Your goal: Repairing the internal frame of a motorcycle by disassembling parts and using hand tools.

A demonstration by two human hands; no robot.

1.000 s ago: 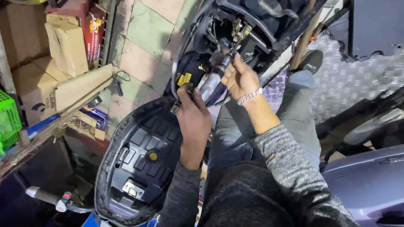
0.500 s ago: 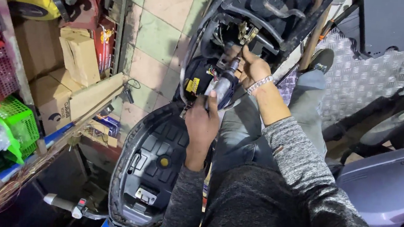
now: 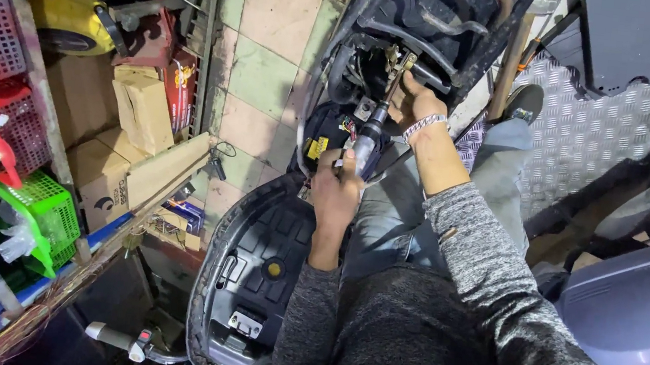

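A: Where is the silver cylindrical part (image 3: 367, 140) seen?

B: Inside the scooter's opened frame (image 3: 438, 25), above the upturned black seat (image 3: 252, 263). Its lower end is clamped by the left hand (image 3: 338, 188).

A: And the right hand (image 3: 414, 103)?

B: It is closed around the part's upper end, beside the brass bracket (image 3: 397, 57). Cardboard boxes (image 3: 140, 107) are stacked at the left.

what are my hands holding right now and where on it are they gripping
Both grip one long metal driver-like tool reaching into the scooter's frame: left hand around its lower handle end, right hand near its upper shaft. Exact finger contact is unclear.
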